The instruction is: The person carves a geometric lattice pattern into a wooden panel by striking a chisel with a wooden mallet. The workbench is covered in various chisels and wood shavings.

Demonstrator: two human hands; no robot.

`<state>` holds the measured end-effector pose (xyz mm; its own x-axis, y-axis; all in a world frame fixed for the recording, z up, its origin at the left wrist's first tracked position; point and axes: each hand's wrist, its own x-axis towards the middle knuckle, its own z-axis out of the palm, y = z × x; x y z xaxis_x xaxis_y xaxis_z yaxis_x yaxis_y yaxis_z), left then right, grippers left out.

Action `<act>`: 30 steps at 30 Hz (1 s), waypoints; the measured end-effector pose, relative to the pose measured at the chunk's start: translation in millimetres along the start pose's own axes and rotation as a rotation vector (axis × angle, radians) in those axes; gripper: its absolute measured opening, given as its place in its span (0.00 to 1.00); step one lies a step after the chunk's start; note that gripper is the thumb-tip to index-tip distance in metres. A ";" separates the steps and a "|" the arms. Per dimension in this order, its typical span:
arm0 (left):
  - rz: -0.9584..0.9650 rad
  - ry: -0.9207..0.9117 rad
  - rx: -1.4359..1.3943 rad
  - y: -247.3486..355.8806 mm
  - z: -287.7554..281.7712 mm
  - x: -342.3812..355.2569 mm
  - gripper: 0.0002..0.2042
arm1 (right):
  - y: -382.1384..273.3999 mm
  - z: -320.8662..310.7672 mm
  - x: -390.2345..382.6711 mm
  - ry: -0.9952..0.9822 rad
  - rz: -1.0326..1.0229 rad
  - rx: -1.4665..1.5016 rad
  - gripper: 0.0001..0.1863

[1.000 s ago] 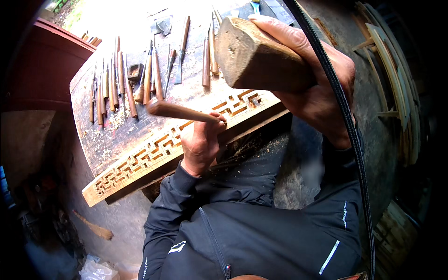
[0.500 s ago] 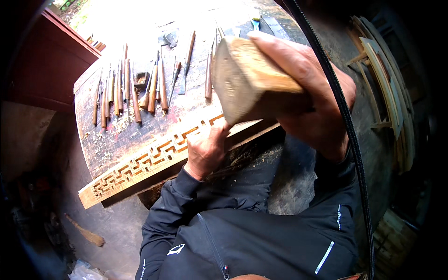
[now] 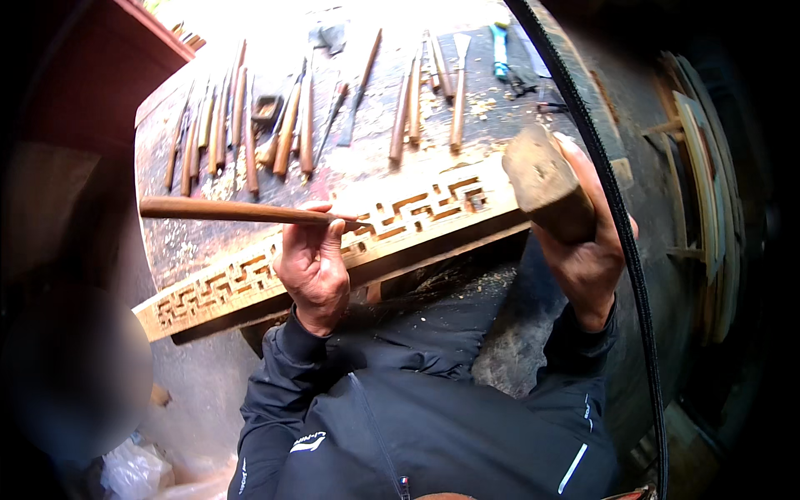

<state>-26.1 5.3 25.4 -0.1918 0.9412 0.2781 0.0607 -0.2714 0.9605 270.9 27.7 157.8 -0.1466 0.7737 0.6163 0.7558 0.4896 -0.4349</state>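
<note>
My left hand (image 3: 312, 279) pinches a long wood-handled chisel (image 3: 225, 209) between thumb and fingers. Its handle slants out to the left, and its narrow end lies over a carved wooden board (image 3: 450, 204). The board runs along the table's near edge and bears a cut pattern of angular, maze-like grooves. In my right hand (image 3: 587, 267) is a blocky wooden mallet (image 3: 542, 175), gripped at the board's right end and apart from the chisel. Whether the mallet touches the board, I cannot tell. My fingers hide part of its underside.
Several wood-handled carving tools (image 3: 287, 125) lie in a row across the worn table (image 3: 367, 171), among shavings. A small dark box (image 3: 267, 108) and a blue-handled brush (image 3: 500, 54) are among them. Boards (image 3: 700, 167) lean at the right. A clear plastic bag (image 3: 137, 468) lies at lower left.
The mallet has come down and right, away from above my left hand. My left hand has shifted left, and the chisel, hidden before, now shows. The view has shifted too.
</note>
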 end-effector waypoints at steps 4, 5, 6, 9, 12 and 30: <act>0.029 0.070 -0.034 -1.5 -22.8 -11.4 0.13 | 3.9 22.9 -21.0 -0.025 0.065 0.063 0.40; -0.004 0.073 -0.060 -0.6 -26.9 -14.5 0.13 | 4.0 26.1 -23.3 -0.047 0.077 0.076 0.40; -0.033 0.075 -0.091 1.4 -28.7 -16.8 0.14 | 4.4 27.8 -25.1 -0.068 0.086 0.084 0.40; -0.022 0.032 -0.083 -2.3 -30.2 -17.3 0.14 | -0.3 35.9 -23.1 -0.085 0.115 0.095 0.40; -0.019 -0.031 -0.080 -6.6 -28.8 -18.8 0.14 | -5.0 38.6 -19.5 -0.102 0.145 0.115 0.40; 0.048 -0.118 0.114 -7.1 -32.0 -19.6 0.12 | -3.3 42.7 -17.6 -0.169 0.113 0.132 0.39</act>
<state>-54.2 -17.6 13.2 -0.0703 0.9465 0.3149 0.1790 -0.2986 0.9374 243.7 29.7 120.4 -0.1791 0.8774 0.4451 0.6850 0.4360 -0.5837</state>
